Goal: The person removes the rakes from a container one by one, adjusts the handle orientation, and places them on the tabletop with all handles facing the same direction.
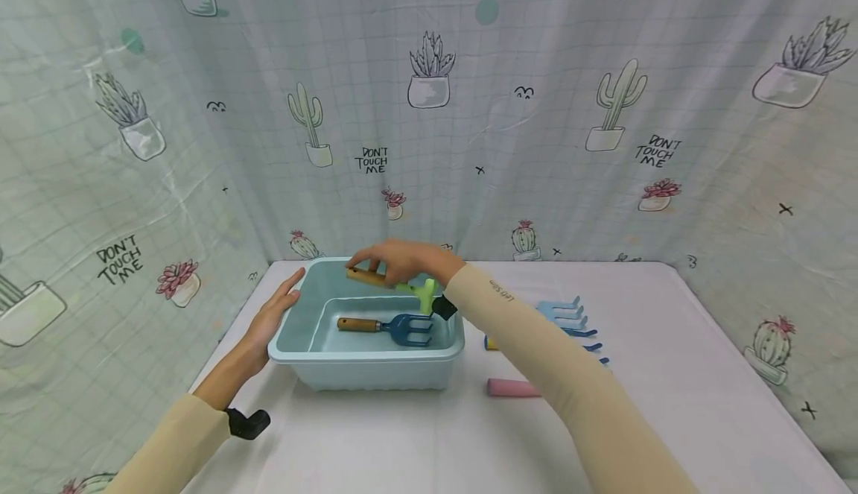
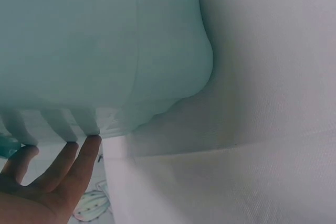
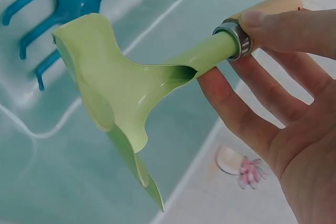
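Observation:
My right hand pinches the wooden handle of a light-green hand hoe, near its metal collar. The hoe is over the far right part of a pale-blue plastic tub, its green head hanging down. On the tub's floor lies a blue hand fork with a wooden handle, prongs to the right. My left hand is at the tub's left side. Its fairly straight fingertips touch the tub wall just under the rim in the left wrist view.
Right of the tub on the white table lie a pink handle, light-blue prongs and dark-blue prongs, partly hidden by my right sleeve. A cactus-print curtain hangs behind the table.

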`<state>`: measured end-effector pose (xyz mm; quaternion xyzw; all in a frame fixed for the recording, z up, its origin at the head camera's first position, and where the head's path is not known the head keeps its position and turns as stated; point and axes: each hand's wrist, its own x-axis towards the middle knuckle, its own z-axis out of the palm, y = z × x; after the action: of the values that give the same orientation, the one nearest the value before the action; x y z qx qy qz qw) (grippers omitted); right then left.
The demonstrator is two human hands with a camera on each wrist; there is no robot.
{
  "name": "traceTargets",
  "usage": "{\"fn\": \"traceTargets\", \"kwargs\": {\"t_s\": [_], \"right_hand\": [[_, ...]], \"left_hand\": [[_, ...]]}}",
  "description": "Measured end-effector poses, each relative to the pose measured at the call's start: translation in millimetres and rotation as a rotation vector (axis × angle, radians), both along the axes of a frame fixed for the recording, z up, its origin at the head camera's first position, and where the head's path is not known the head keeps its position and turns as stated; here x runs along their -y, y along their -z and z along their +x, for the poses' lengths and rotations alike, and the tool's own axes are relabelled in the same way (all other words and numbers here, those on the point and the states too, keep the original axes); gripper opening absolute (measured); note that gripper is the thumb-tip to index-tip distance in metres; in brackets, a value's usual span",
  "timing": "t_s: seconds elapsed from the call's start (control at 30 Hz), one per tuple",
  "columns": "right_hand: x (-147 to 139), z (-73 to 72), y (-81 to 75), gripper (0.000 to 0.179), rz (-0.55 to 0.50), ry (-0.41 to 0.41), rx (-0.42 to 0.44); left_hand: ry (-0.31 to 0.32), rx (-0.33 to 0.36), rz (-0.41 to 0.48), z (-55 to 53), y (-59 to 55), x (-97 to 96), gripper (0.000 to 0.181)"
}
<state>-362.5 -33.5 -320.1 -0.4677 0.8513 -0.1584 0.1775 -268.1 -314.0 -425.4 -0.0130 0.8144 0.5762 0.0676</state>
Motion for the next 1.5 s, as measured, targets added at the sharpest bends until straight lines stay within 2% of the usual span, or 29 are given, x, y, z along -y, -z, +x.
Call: {"fn": "traceTargets", "kwargs": {"t_s": [0.57, 0.73, 0.83, 1.13, 1.5], "right_hand": [[-25, 23.6, -52.8, 0.066, 0.063, -0.086, -0.105], [-37, 28.4, -59.8, 0.057, 0.058, -0.115, -0.162], [-48, 28.6, -60.8, 0.057, 0.044, -0.112, -0.164], [-95, 23.5, -53.4, 0.058, 0.037, -0.022, -0.129], [-165, 13.9, -24.8, 0.065, 0.049, 0.111, -0.131]], "left_hand": [[-0.008, 0.017, 0.007, 1.2, -0.3, 0.0, 0.060], [-0.005, 0.003, 0.019, 1.2, -1.4, 1.8, 0.061], [0.000, -0.001, 0.024, 1.4, -1.4, 1.5, 0.061], [-0.004, -0.014, 0.013, -0.1, -0.7, 1.3, 0.061], [-0.006, -0.016, 0.001, 1.0, -0.6, 0.6, 0.063]]}}
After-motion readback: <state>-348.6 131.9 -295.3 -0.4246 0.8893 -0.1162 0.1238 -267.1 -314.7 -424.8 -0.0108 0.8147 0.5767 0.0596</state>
